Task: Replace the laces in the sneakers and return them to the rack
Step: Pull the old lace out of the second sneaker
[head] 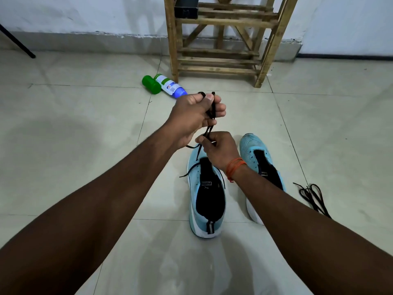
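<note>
Black lace (211, 113) is gripped by left hand (192, 117), raised over the tiles (85, 145) | lower strands are pinched by right hand (220, 151) | ends are draped on first sneaker (205, 194) | second sneaker (252, 145) is stood just beside | spare lace (312, 196) is laid rightmost.

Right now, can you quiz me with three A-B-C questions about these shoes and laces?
1. Where is the loose lace? A on a chair; B on the floor beside the right sneaker; C in a bag.
2. What colour are the sneakers? A red; B light blue; C yellow.
3. What are the left hand and right hand doing? A clapping; B holding a cup; C gripping a black lace.
Answers: 1 B, it lies right of that sneaker. 2 B, both uppers show it. 3 C, both pinch it.
</note>
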